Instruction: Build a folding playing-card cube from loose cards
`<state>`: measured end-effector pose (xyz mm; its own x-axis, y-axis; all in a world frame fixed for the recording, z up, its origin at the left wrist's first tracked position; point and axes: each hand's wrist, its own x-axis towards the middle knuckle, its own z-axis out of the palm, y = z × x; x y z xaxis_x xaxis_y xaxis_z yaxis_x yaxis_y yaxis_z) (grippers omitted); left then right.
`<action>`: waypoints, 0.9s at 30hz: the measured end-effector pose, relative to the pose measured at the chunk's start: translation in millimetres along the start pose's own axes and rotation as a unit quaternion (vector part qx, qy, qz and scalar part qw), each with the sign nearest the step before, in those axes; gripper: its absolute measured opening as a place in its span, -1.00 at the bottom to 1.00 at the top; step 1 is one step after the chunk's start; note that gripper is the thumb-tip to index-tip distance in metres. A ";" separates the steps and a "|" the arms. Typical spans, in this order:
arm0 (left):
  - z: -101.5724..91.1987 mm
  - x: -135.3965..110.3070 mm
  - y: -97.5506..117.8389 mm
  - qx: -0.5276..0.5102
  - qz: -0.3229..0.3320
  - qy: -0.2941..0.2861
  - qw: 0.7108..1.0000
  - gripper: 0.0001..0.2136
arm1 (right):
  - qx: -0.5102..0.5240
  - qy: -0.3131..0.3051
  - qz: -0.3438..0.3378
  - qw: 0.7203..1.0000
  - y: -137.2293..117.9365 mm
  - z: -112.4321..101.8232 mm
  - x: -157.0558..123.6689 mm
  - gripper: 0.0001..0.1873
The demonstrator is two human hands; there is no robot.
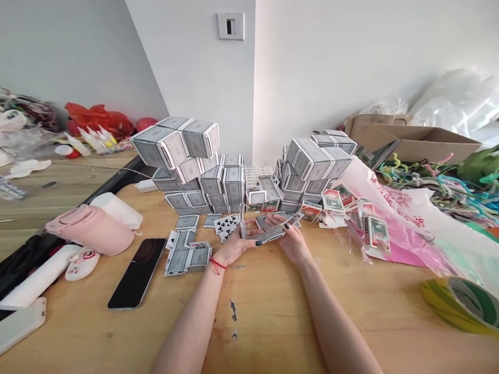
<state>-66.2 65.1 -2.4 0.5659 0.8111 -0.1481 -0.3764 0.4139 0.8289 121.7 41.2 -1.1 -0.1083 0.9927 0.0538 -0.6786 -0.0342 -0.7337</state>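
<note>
Between my two hands I hold a few grey-backed playing cards (273, 233), tilted and partly overlapping above the table. My left hand (236, 245) grips their left end, where one card stands upright at the fingers. My right hand (290, 240) has its fingers under and around the right end. Just left of them lie face-up club cards (226, 227). More cards (183, 252) lie joined in a flat cluster near my left wrist. Behind my hands, box-like blocks made of cards rise in a left stack (222, 182) and a right stack (312, 166).
A black phone (137, 272) and a pink tumbler (91, 228) lie at left. Card boxes (332, 201) and a plastic bag (393, 208) are at right. A roll of yellow tape (460, 304) sits at the right edge. An open cardboard box (424, 140) stands behind.
</note>
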 end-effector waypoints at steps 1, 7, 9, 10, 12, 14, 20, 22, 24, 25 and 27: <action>-0.4 0.3 0.0 -0.006 0.004 0.005 1.000 -0.26 | -0.004 0.000 0.002 1.000 0.2 -0.5 -0.1 -0.61; -2.4 0.4 -0.4 -0.053 0.013 0.022 0.998 -0.32 | -0.021 -0.015 -0.001 1.000 1.9 -1.6 -1.2 -0.59; -2.9 0.4 -1.1 -0.057 0.012 0.020 0.998 -0.32 | -0.034 -0.013 0.001 0.999 2.1 -0.9 -1.4 -0.55; -3.1 0.4 -1.5 -0.058 0.012 0.019 0.998 -0.32 | -0.042 -0.012 0.003 0.999 2.2 -0.5 -1.5 -0.54; -3.2 0.5 -2.3 -0.059 0.010 0.019 0.998 -0.32 | -0.053 -0.009 0.005 0.999 2.5 0.4 -1.4 -0.51; -3.1 0.7 -3.0 -0.060 0.010 0.021 0.998 -0.33 | -0.056 -0.007 0.005 0.998 3.2 1.1 -1.4 -0.51; -2.0 1.9 -2.9 -0.028 0.044 0.052 0.997 -0.39 | -0.025 -0.002 0.018 1.000 6.1 1.9 -1.5 -0.56; -0.6 2.5 -2.4 0.020 0.063 0.066 0.996 -0.39 | -0.005 0.006 0.019 1.000 4.8 1.2 -1.6 -0.55; 1.2 2.7 -1.6 0.083 0.093 0.077 0.989 -0.40 | 0.009 0.025 0.012 1.000 1.7 -1.0 -1.2 -0.54; 2.0 2.5 -1.2 0.113 0.110 0.078 0.984 -0.40 | 0.014 0.040 0.004 0.999 -0.3 -2.9 -0.8 -0.53; 2.9 2.0 -0.4 0.157 0.143 0.078 0.974 -0.43 | 0.016 0.080 -0.014 0.997 -4.1 -8.3 0.5 -0.53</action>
<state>-62.8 65.3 -1.5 0.3441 0.9374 0.0532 -0.2451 0.0350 0.9689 130.5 42.8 -3.7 0.0268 0.9990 -0.0367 -0.7026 -0.0072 -0.7116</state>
